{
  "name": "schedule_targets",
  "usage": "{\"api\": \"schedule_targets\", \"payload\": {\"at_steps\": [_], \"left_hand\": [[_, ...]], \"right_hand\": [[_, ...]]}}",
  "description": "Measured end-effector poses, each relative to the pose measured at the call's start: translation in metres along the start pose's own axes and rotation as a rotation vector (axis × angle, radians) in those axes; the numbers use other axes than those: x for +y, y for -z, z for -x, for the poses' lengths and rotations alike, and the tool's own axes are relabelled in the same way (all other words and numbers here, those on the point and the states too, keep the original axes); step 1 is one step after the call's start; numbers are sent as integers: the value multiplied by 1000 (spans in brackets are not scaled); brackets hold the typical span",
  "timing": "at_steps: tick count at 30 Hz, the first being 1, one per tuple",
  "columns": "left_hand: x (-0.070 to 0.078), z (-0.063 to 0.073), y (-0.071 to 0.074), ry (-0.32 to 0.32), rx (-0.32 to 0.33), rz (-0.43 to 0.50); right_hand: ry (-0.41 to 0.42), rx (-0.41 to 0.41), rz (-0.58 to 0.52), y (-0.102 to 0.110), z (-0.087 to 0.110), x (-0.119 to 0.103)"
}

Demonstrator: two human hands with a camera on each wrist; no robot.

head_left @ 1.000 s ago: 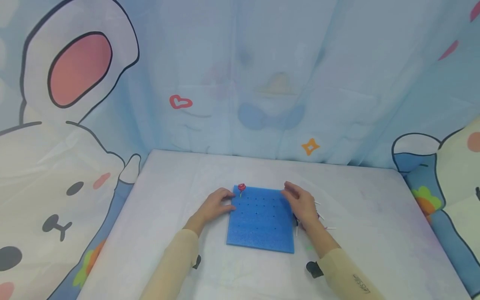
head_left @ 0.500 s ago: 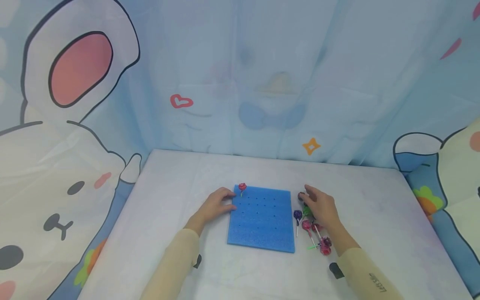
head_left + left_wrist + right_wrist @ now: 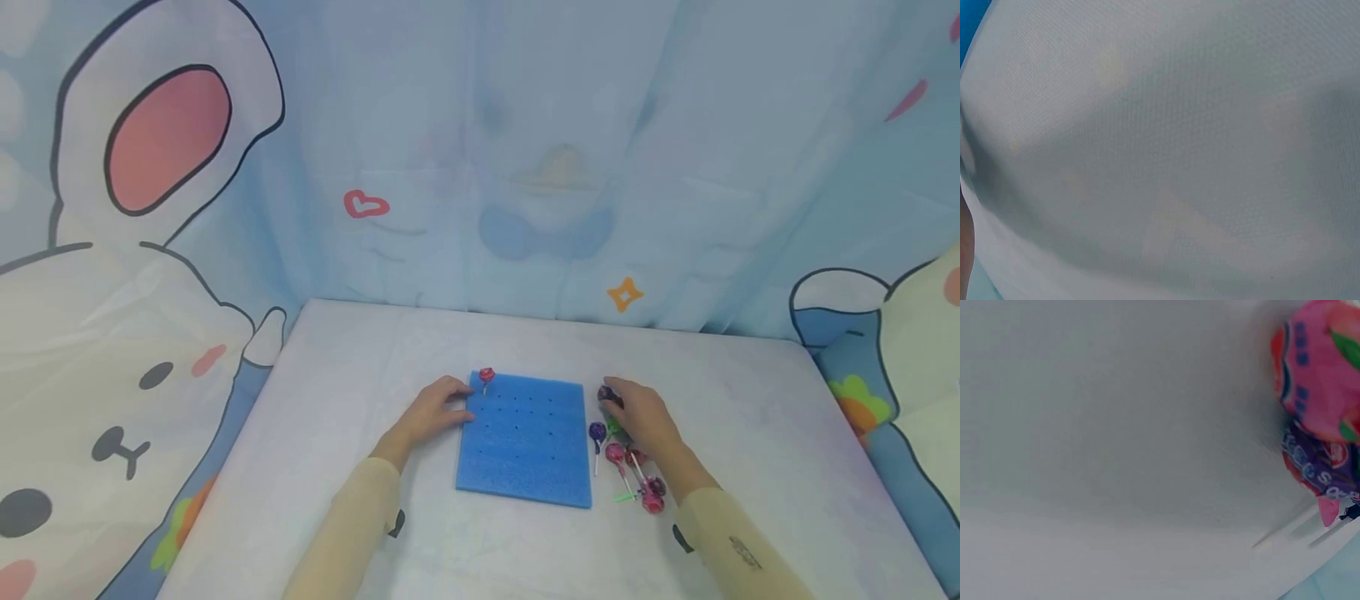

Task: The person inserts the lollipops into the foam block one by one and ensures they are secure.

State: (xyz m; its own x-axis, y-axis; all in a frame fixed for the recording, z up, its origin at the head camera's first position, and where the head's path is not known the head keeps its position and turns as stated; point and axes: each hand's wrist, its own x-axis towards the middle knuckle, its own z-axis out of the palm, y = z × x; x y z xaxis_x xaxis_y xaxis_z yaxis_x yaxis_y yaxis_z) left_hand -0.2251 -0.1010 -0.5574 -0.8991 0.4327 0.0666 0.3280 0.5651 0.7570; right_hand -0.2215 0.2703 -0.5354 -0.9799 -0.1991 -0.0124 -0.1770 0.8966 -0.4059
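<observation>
Head view: the left hand (image 3: 429, 411), finger and thumb spread, touches the left edge of the blue board (image 3: 517, 483); a red lollipop (image 3: 487, 375) stands near its far left corner. Past its right edge, the right hand (image 3: 647, 417) is at a dark lollipop (image 3: 604, 392); I cannot tell whether it pinches. Loose lollipops (image 3: 616, 452) lie nearer; the white surface (image 3: 765, 467) stretches broadly rightward.

Left wrist view: mostly surface.

Right wrist view: a pink wrapper (image 3: 1325, 369) overlaps a purple wrapper (image 3: 1322, 464).

The desk (image 3: 360, 350) has a white surface. A light blue backdrop (image 3: 420, 92) stands behind it. Backdrop prints, left to right: a large white rabbit (image 3: 67, 350) with a pink inner ear (image 3: 168, 140); a red heart (image 3: 366, 204); a faint blue bow (image 3: 546, 240); an orange star (image 3: 625, 294), lower; a second figure (image 3: 926, 358), partly cut off.
</observation>
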Motion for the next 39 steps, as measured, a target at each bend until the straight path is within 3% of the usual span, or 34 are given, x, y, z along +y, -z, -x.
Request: {"api": "schedule_targets", "payload": {"at_steps": [5, 17, 25, 28, 34, 36, 39], "left_hand": [[0, 0, -1, 11, -4, -2], [2, -1, 0, 17, -11, -19], [7, 2, 2, -28, 10, -25], [8, 4, 1, -50, 24, -15], [8, 4, 1, 12, 10, 60], [7, 3, 2, 25, 7, 77], [6, 3, 2, 30, 7, 88]], "right_hand": [[-2, -28, 45, 2, -3, -5], [22, -5, 142, -1, -12, -4], [16, 3, 142, 2, -14, -8], [13, 93, 99, 3, -14, -8], [27, 364, -116, 3, -16, -17], [-6, 402, -207, 1, -17, -23], [-95, 395, -343, -2, -19, -36]]}}
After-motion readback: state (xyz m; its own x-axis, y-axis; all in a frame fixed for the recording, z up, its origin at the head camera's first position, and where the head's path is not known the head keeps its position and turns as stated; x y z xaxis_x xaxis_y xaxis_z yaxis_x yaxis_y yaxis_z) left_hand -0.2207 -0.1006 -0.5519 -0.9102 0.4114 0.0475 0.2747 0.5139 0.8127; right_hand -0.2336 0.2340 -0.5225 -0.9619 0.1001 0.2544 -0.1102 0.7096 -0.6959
